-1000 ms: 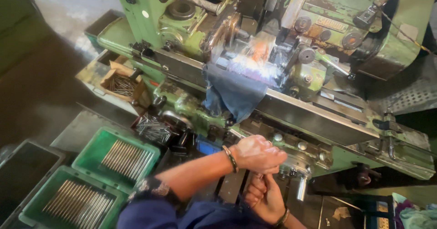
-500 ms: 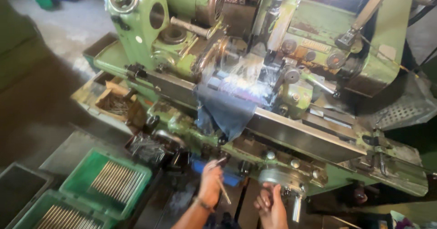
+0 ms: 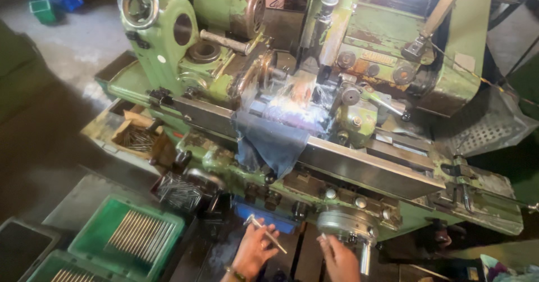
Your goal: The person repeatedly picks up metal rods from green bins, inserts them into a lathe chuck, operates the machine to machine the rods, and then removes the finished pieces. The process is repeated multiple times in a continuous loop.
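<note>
The left hand pinched a thin grey metal rod; the right hand, fingers loosely spread, touched the round grey metal handwheel.

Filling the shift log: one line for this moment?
left hand: holds thin metal rod | right hand: at handwheel | green machine
</note>
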